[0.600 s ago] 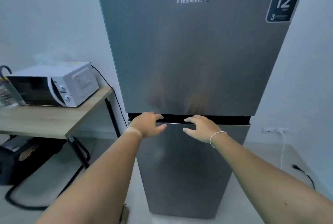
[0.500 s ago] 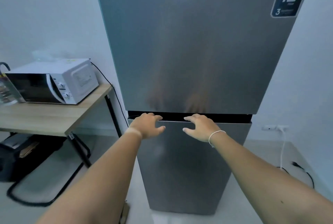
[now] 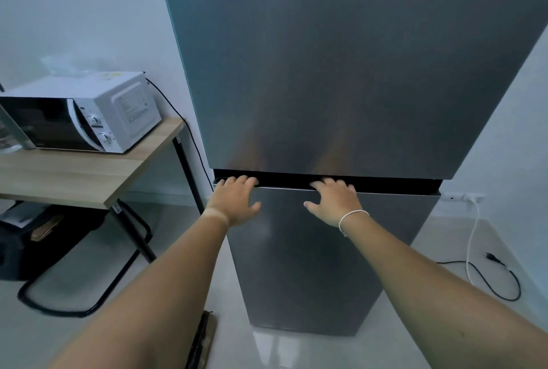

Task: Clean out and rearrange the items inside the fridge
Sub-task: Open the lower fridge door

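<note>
A tall silver fridge (image 3: 350, 72) stands in front of me with both doors closed; nothing inside it shows. A dark gap (image 3: 400, 186) runs between the upper door and the lower door (image 3: 311, 264). My left hand (image 3: 237, 202) rests at the left end of that gap, fingers curled over the lower door's top edge, thumb on its front. My right hand (image 3: 336, 204), with a white band on the wrist, holds the same edge a little to the right.
To the left, a white microwave (image 3: 89, 113) sits on a wooden table (image 3: 74, 178) with black legs, and a dark bag (image 3: 32, 238) lies under it. On the right, a white cable (image 3: 471, 238) and a black cord (image 3: 504, 279) lie by the wall.
My view has tilted down and closer, so the fridge's logo is out of frame. Both hands stay at the gap, fingers now reaching slightly deeper over the lower door's edge.
</note>
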`<state>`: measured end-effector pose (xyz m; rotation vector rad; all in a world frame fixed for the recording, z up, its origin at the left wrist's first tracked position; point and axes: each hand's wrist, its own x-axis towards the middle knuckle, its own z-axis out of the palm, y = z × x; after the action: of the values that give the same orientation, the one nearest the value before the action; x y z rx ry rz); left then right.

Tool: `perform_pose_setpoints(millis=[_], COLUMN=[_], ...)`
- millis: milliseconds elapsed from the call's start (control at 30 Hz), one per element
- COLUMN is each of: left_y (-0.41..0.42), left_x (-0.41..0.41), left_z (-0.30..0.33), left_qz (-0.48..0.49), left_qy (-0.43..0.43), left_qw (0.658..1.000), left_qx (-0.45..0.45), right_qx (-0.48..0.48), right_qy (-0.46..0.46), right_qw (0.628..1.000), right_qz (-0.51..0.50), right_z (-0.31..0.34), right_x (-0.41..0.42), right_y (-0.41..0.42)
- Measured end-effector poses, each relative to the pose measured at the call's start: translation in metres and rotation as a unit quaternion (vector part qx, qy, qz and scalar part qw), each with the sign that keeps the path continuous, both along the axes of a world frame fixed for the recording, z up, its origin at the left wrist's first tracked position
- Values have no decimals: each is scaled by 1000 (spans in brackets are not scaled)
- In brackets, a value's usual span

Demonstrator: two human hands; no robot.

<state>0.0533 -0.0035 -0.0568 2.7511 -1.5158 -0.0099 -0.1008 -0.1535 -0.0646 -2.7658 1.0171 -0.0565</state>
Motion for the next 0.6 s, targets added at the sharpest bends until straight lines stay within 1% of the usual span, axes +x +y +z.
perform_pose_setpoints(millis=[100,133,400,533,600], left_y=[-1,-2,-6,-7,-8], left_x=[9,12,17,18,16], left_z=[-9,-11,-47,-57,-61], left_qz=[-5,-7,-5,-8,-1], left_qy=[-29,-38,-94,-121,-128], left_qw=[999,999,988,979,979], left_qx=[15,7,-124,-161,-156], right_qx=[-40,-57,-162,-181,-187], right_qy=[-28,-40,-129,-160,-168], right_qw=[999,997,978,970,967], right_qz=[-21,-26,-41,-39,-39], right_z=[-13,-17,-50,-57,-59], right_x=[6,6,11,12,12], right_y=[2,3,4,4,4])
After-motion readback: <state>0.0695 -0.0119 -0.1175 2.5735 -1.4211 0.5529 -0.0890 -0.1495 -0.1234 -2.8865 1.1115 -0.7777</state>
